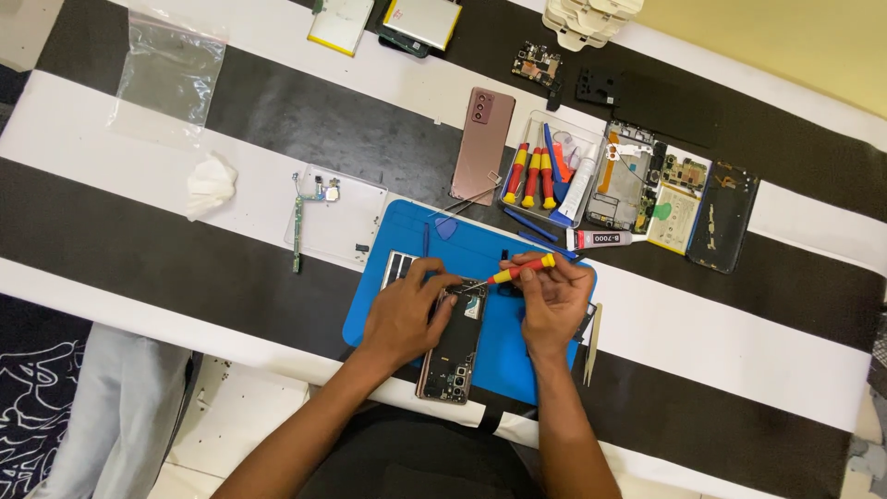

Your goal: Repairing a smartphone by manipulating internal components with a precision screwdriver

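Right hand (554, 300) grasps a red-yellow screwdriver (523, 269), left hand (407, 314) grips an opened phone (455, 340); far right, a clear tray (554, 171) holds more screwdrivers.

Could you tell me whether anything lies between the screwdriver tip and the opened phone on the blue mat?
Nothing visible does. The right hand holds the red-and-yellow screwdriver with its tip at the upper end of the opened phone, which the left hand steadies on the blue mat.

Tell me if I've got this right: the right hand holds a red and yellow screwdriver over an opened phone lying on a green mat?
Not quite: the mat is blue, as the head view shows. The right hand does hold the red and yellow screwdriver over the opened phone lying on it.
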